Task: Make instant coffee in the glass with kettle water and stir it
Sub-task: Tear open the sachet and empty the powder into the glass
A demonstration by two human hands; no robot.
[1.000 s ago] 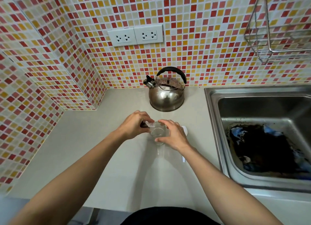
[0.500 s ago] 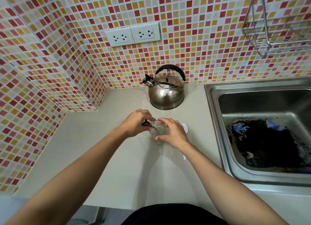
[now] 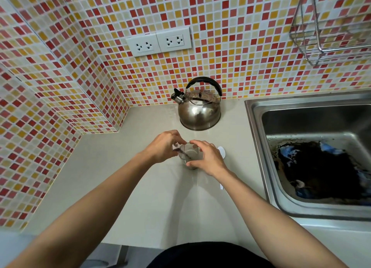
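Observation:
A clear glass (image 3: 190, 157) stands on the beige counter (image 3: 124, 183), between both hands. My left hand (image 3: 163, 146) pinches a dark narrow sachet (image 3: 181, 152), which slants down into the glass's mouth. My right hand (image 3: 208, 159) curls around the right side of the glass, thumb on its near wall and fingers over the far rim. The inside of the glass looks pale; I cannot tell what lies in it. A steel kettle (image 3: 198, 111) with a black handle stands behind the glass, near the wall. A white plastic spoon (image 3: 221, 151) lies just right of the glass, partly under my right wrist.
A steel sink (image 3: 259, 131) with dark blue cloth or rubbish in its basin lies to the right. Tiled walls enclose the counter at the back and left. Double sockets (image 3: 158, 43) sit above the kettle. A wire rack (image 3: 321, 49) hangs at the upper right.
The dark sachet has come into view from under my left fingers and tipped down into the glass. Both hands have stayed at the glass. The view has shifted slightly.

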